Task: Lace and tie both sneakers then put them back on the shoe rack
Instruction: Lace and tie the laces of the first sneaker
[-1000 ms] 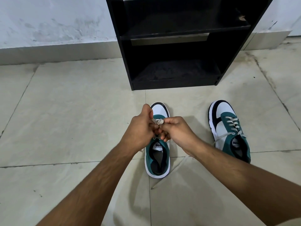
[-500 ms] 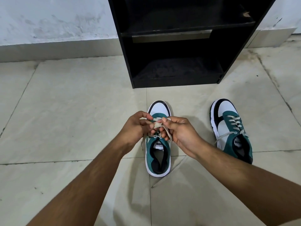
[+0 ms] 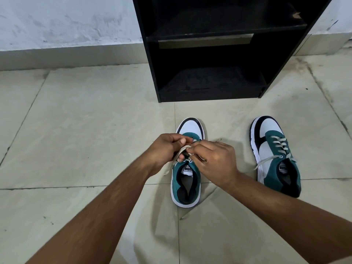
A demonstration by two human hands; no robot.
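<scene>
My left hand (image 3: 167,149) and right hand (image 3: 213,161) meet at frame centre, fingers pinching the flat grey lace (image 3: 178,154) above the teal suede sneaker (image 3: 185,180) on glossy floor tiles (image 3: 85,130). My hands hide its eyelets and any knot. The second sneaker (image 3: 276,155) lies at right, lace loose. The matte black rack (image 3: 219,54) is cut off at the top.

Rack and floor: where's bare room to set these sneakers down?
The rack's bottom shelf and the shelf above both look bare. Floor is open left of the left hand, and between rack and toes. Crowded: both hands, right, on the near sneaker's lace; the other sneaker beside.
</scene>
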